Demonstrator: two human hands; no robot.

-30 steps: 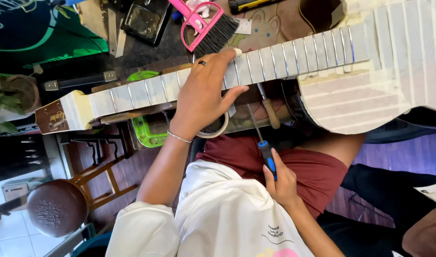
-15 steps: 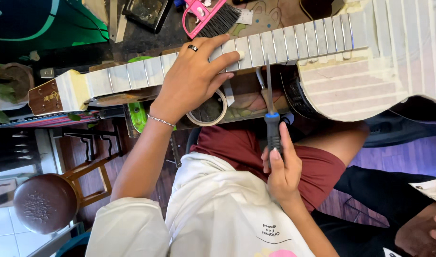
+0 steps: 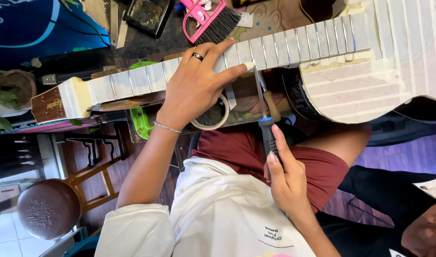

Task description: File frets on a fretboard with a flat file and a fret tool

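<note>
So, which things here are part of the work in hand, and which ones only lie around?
In use:
- guitar neck, covered in pale tape, pressed by the left hand
- file with a dark and blue handle, held by the right hand, tip at the neck's edge

Lying about:
- pink brush
- roll of tape
- wooden stool
- potted plant

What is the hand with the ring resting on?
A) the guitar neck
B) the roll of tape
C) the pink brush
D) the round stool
A: the left hand, which wears the ring, lies flat over the taped guitar neck, apart from the pink brush above it.
</note>
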